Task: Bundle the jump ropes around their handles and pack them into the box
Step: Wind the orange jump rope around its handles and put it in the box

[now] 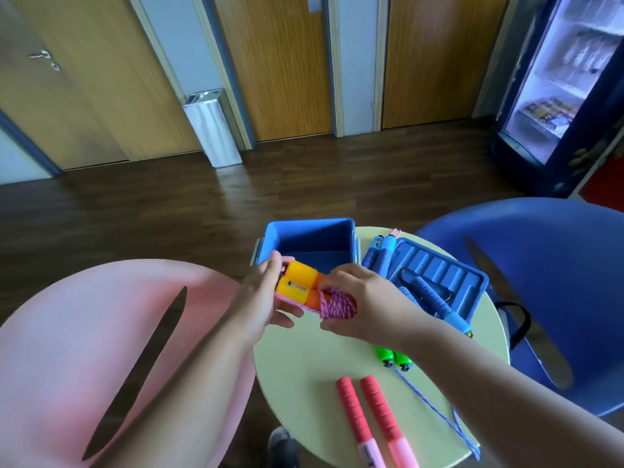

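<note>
We see both hands at work above the near edge of the open blue box (pixel 310 243), which stands at the far side of a round pale-green table (pixel 310 373). The left hand (pixel 261 295) clamps the paired yellow-and-orange handles (pixel 299 285) of one jump rope, thumb below and fingers over the far end, while the right hand (pixel 358 300) pinches a coil of pink cord (pixel 337 304) against the orange ends. We judge the step in hand to be the winding of this cord around its handles, near its finish; the next move calls for tucking or securing the loose end so the coil does not spring open, then lowering the bundle into the box just behind it. As far as the view reaches, the box holds nothing yet. Waiting on the table are a pair of red-and-pink handles (pixel 371 417) at the near edge, a pair of green handles (pixel 393 358) with a thin blue cord (pixel 435 407) trailing toward the table's edge, and two sets of blue handles: one (pixel 378 251) beside the box, one (pixel 435 298) lying across the blue lid (pixel 449 275). Hidden from us are the free end of the pink cord, covered by the right palm, and the number of turns already made. The red-and-pink handles are cut off by the frame's lower edge and their cord is not visible.
</note>
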